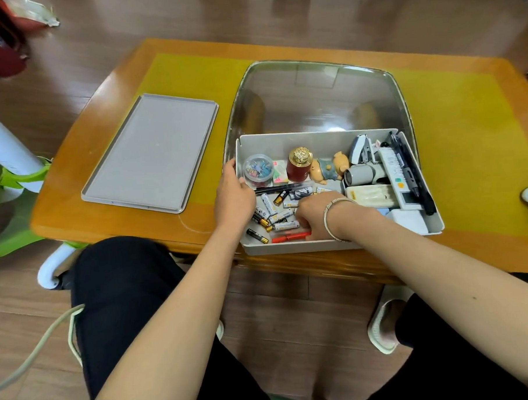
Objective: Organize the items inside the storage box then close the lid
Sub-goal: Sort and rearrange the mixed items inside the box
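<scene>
While unreadable, battery labels [277,219] show, box [319,245].

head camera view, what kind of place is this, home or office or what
Most likely a living room at home: a low wooden coffee table on wood plank flooring, slippers on the person's feet, and a storage box of household odds and ends such as batteries and a pig figurine.
</scene>
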Demonstrator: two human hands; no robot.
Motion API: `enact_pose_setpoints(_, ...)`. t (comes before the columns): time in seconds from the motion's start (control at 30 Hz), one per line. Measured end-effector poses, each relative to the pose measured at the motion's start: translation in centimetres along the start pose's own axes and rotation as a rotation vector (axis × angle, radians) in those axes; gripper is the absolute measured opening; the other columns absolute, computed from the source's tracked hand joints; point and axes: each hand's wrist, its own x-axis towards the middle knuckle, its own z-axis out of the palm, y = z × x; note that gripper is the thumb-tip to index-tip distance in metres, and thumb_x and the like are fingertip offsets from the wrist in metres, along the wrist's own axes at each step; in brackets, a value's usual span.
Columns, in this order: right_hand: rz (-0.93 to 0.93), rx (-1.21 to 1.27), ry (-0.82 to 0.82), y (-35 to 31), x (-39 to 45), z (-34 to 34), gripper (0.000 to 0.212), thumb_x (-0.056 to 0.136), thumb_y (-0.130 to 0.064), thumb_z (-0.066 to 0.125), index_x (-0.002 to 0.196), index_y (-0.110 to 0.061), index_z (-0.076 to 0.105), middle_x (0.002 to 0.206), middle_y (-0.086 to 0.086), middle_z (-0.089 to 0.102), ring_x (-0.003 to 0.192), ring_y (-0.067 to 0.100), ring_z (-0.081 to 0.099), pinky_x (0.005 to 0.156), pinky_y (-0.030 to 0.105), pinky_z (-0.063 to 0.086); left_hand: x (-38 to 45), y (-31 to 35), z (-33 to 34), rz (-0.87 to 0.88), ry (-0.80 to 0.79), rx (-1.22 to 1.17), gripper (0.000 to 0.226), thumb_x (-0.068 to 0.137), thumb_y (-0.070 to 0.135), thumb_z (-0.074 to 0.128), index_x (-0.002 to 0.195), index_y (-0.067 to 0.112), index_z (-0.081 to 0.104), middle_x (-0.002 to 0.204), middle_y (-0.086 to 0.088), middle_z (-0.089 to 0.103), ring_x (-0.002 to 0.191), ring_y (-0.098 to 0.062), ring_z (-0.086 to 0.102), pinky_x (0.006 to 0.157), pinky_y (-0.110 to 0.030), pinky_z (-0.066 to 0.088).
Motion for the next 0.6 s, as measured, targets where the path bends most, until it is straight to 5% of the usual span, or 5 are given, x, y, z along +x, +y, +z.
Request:
enact_pose_setpoints(0.33,-0.029,0.043,0.000,-0.5,-0.4,-0.3,0.011,0.084,-0.033,0.058,0.076,-0.025,0.058,0.083,-0.001,0.061,0.075,0.022,0.057,0.061,0.027,0.042,-0.2,0.3,-0.2,0.001,-0.017,0.011,0.049,0.096,0.004,0.041,0.141,0.019,0.034,0.133,-0.005,0.053,0.117,-0.021,0.053,0.085,-0.037,0.053)
enact_pose_setpoints(0.6,0.176,0.402,0.510,1.4,-4.3,-1.6,0.021,0.094,-0.030,0.047,0.078,-0.017,0.047,0.065,0.000,0.048,0.059,0.024,0.051,0.057,0.032,0.044,-0.1,0.2,-0.2,-0.008,-0.028,0.012,0.049,0.096,0.004,0.040,0.142,0.021,0.033,0.133,-0.004,0.054,0.114,-0.021,0.055,0.086,-0.042,0.054)
